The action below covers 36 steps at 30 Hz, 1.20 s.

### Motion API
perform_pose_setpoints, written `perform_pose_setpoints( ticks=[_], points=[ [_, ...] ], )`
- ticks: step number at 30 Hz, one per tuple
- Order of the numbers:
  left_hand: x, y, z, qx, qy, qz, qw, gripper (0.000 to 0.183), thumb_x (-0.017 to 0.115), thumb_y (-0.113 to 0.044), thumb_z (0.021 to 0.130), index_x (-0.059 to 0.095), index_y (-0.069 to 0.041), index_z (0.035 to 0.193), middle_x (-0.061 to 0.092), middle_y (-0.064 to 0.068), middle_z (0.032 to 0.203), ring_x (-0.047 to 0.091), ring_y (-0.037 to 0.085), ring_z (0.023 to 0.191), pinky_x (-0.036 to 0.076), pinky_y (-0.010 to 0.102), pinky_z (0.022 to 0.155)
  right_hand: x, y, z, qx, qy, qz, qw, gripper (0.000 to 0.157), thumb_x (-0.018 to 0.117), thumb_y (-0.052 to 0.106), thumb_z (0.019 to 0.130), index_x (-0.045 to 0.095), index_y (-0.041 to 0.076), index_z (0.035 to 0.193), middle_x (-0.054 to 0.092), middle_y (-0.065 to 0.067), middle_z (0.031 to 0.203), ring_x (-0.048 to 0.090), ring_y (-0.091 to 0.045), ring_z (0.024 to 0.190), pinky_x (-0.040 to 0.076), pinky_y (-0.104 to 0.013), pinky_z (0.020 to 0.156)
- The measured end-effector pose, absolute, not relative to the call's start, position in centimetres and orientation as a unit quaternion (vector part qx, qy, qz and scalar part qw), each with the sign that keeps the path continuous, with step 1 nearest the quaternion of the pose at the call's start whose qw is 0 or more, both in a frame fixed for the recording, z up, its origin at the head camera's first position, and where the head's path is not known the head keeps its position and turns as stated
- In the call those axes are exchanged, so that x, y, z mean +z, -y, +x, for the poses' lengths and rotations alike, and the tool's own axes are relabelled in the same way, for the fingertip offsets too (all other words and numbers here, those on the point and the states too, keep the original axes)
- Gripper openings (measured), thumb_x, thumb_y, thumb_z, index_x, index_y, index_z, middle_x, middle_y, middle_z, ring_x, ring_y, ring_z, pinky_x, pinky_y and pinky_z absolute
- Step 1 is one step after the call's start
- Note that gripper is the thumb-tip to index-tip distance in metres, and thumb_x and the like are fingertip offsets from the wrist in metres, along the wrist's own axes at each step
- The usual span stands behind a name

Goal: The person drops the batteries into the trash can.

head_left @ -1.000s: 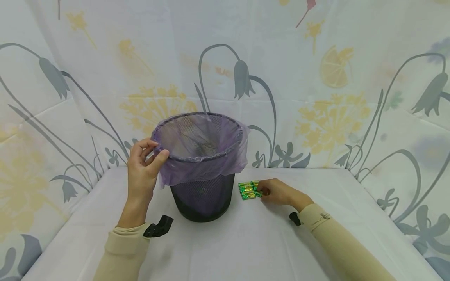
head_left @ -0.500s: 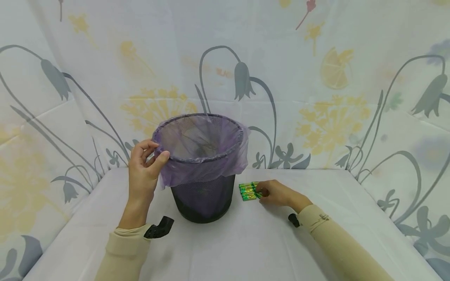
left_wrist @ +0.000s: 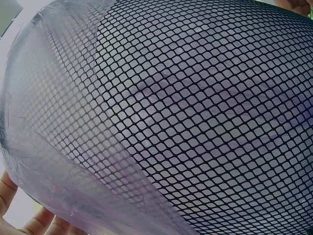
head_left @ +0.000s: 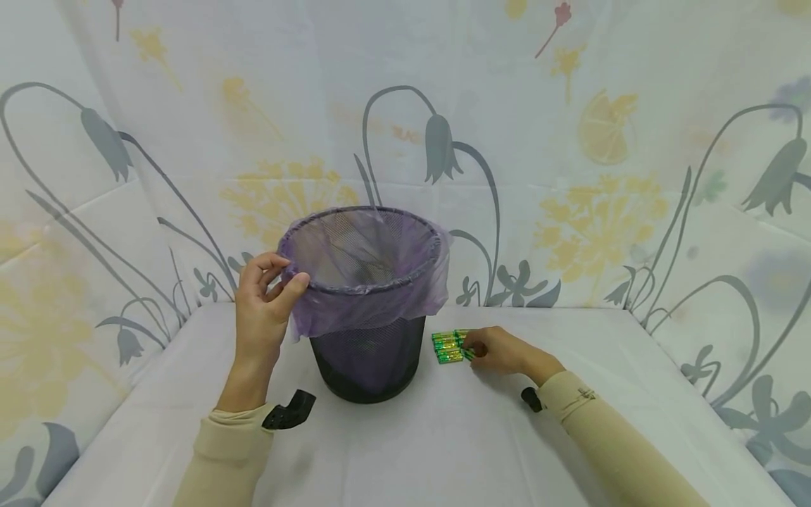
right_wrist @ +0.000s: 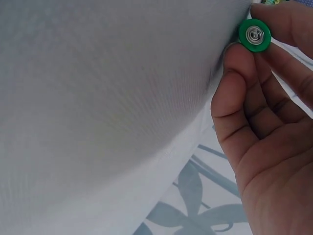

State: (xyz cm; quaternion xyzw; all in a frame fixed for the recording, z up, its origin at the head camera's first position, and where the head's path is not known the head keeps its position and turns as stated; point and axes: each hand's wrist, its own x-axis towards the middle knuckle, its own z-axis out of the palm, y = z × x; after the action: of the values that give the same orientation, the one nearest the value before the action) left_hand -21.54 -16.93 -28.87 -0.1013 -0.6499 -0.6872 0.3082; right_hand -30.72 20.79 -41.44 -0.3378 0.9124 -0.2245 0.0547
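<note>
A black mesh wastebasket (head_left: 370, 366) stands upright on the white cloth. A translucent purple bin liner (head_left: 355, 315) lines it and folds down over the rim. My left hand (head_left: 261, 313) holds the basket's left rim through the liner, thumb and fingers apart along it. To the right of the basket lie several green and gold batteries (head_left: 448, 347), side by side in rows. My right hand (head_left: 503, 351) is at their right end, low on the cloth. In the right wrist view, thumb and fingers pinch one battery (right_wrist: 255, 35), its flat metal end toward the camera.
White cloth covers the table (head_left: 475, 451). A flower-printed curtain (head_left: 507, 70) rises behind and at both sides. A black camera mount (head_left: 290, 410) sticks out at the left wrist, and another dark mount (head_left: 531, 398) at the right.
The whole head view has shifted slightly down and right. Both hands keep nearly the same places against the wastebasket and the batteries.
</note>
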Motion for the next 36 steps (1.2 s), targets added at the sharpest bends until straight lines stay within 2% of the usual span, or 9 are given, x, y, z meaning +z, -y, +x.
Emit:
perform_pose_setpoints(
  ticks=[6,12,17,23,36],
  points=[
    [-29.0,17.1,-21.5,-0.687,0.649,-0.097,0.311,0.026,0.07,0.0,0.081,0.055,-0.004,0.102,0.042,0.003,0.121,0.048,0.02,0.118,0.037,0.032,0.093,-40.6,-21.0,-30.6,-0.227,-0.914,-0.333,0.049,0.022,0.066,0.002,0.08,0.065,0.005,0.102,0.057,0.002,0.08,0.051,-0.011,0.073,0.045,-0.027,0.065],
    [-29.2,17.3,-21.3,-0.683,0.653,-0.092,0.314,0.027,0.07,-0.001,0.081,0.055,-0.004,0.103,0.042,0.001,0.122,0.048,0.021,0.119,0.038,0.031,0.092,-38.0,-21.1,-30.4,-0.244,-0.911,-0.331,0.023,0.024,0.067,0.005,0.081,0.064,0.004,0.106,0.059,0.002,0.08,0.054,-0.012,0.073,0.047,-0.029,0.063],
    [-29.2,17.2,-21.4,-0.682,0.654,-0.096,0.312,0.026,0.07,-0.002,0.082,0.055,-0.003,0.103,0.042,0.003,0.121,0.048,0.022,0.12,0.038,0.031,0.093,-34.4,-21.5,-30.3,-0.25,-0.913,-0.321,-0.019,0.024,0.069,0.008,0.082,0.063,0.007,0.105,0.059,0.003,0.08,0.054,-0.012,0.072,0.046,-0.03,0.064],
    [-29.0,17.1,-21.5,-0.681,0.655,-0.102,0.31,0.026,0.069,-0.002,0.083,0.054,-0.002,0.103,0.042,0.005,0.122,0.048,0.022,0.12,0.036,0.034,0.094,-29.2,-21.3,-30.2,-0.246,-0.906,-0.336,-0.081,0.025,0.069,0.007,0.082,0.063,0.005,0.106,0.059,0.0,0.079,0.053,-0.014,0.068,0.046,-0.032,0.063],
    [-29.1,17.1,-21.6,-0.681,0.657,-0.106,0.306,0.027,0.069,-0.003,0.082,0.053,-0.003,0.104,0.041,0.002,0.123,0.047,0.021,0.12,0.035,0.035,0.095,-21.1,-18.5,-30.1,-0.23,-0.894,-0.363,-0.131,0.024,0.067,0.009,0.084,0.063,0.009,0.108,0.058,0.0,0.079,0.054,-0.014,0.068,0.045,-0.032,0.066]
  ],
)
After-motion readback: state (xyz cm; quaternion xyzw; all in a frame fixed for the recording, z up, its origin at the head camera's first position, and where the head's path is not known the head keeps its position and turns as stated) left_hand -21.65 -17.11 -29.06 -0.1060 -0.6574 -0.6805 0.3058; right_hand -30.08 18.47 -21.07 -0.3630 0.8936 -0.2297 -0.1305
